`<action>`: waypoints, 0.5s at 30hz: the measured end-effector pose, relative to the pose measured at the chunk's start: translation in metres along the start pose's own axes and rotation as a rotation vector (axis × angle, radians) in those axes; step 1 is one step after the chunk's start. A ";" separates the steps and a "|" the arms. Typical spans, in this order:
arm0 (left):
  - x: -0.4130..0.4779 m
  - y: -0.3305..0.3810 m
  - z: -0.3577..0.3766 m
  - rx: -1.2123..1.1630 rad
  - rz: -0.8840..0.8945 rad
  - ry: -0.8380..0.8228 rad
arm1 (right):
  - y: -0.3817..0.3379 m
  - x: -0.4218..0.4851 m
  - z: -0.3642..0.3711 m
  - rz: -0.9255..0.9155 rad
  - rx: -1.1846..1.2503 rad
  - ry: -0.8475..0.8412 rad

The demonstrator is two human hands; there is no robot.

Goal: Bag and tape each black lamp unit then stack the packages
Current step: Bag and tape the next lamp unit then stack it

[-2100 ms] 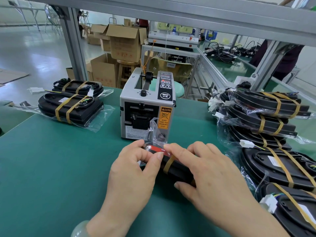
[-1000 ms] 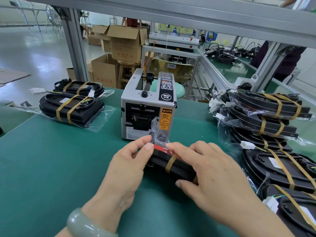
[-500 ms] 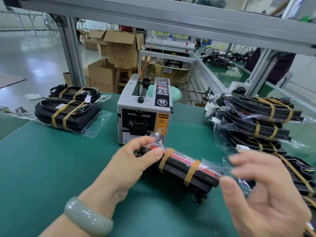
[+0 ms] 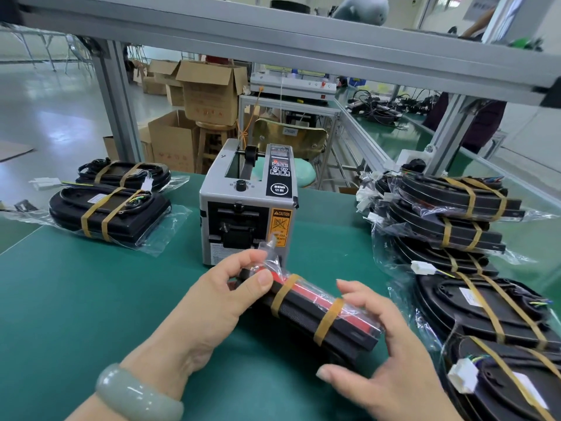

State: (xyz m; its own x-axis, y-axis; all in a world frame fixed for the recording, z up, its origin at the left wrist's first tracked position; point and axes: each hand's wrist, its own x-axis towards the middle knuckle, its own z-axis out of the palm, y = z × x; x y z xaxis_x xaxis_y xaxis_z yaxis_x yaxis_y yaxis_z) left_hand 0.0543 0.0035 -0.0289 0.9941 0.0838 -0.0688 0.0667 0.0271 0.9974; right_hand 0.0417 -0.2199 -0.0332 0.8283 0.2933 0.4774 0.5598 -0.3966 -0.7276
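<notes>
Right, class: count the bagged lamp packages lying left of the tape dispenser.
2: the near package lies left of the tape dispenser, and the far package sits just behind it. None looks hidden there.

- The bagged lamp unit (image 4: 321,317), two seconds ago hidden under both hands, now lies across the mat with its red strip and two tape bands (image 4: 328,320) exposed.
- The left hand (image 4: 212,302) goes from pressing flat to pinching the unit's left end.
- The right hand (image 4: 391,360), lifted clear and blurred half a second ago, is back, fingers curled round the unit's right end.
</notes>
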 end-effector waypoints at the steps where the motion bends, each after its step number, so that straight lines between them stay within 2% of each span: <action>1: -0.001 -0.001 0.000 -0.004 -0.003 -0.013 | 0.001 0.000 0.001 -0.009 0.003 0.007; 4: -0.001 0.000 -0.002 -0.035 -0.030 0.017 | 0.001 -0.003 0.003 -0.061 -0.046 0.106; 9: 0.011 0.007 -0.011 -0.110 -0.093 0.344 | -0.009 -0.008 0.007 -0.125 -0.065 0.316; 11: 0.017 0.015 -0.014 -0.156 -0.117 0.402 | -0.009 -0.007 0.005 -0.138 -0.165 0.286; 15: 0.029 0.030 -0.013 -0.257 -0.219 0.387 | -0.007 -0.003 -0.001 -0.068 -0.235 0.214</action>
State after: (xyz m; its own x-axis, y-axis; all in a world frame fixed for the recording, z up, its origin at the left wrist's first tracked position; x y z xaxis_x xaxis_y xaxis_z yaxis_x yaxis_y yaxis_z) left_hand 0.0840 0.0200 -0.0015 0.8515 0.4101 -0.3267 0.1982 0.3251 0.9247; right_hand 0.0349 -0.2187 -0.0294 0.7612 0.1461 0.6319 0.5834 -0.5797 -0.5688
